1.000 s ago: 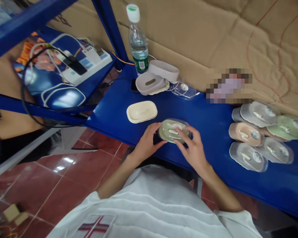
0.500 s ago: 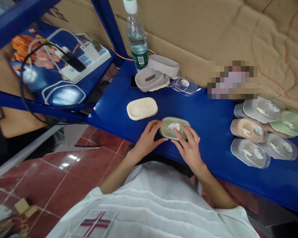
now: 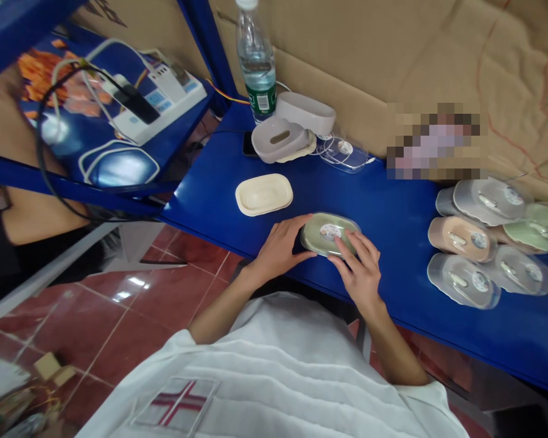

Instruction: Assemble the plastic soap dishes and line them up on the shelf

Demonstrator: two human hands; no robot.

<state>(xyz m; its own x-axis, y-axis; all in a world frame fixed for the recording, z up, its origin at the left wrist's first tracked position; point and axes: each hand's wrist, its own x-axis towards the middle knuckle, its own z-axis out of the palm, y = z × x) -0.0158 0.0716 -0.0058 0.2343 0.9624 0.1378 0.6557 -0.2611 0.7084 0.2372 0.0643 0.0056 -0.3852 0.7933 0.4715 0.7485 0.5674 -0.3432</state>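
Observation:
A green oval case (image 3: 320, 236) with a clear cover and a round sticker lies at the front edge of the blue table. My left hand (image 3: 281, 248) is curved round its left end, thumb at the near side and fingers at the far side. On its right end rests my right hand (image 3: 360, 267), with fingertips on the cover and the thumb at the near edge; both hands grip the case. To the left of it, a cream oval tray (image 3: 263, 194) lies on the table (image 3: 383, 213).
Several covered cases (image 3: 463, 281) stand at the right. Behind are a water bottle (image 3: 257, 61), grey oval shells (image 3: 281, 140) and a clear cover (image 3: 344, 155). A power strip (image 3: 164, 103) and cables lie left, near another person's arm (image 3: 31, 164).
The view has shifted a little. Both hands and the green case sit slightly further right, and my left hand reaches closer round the case's left end.

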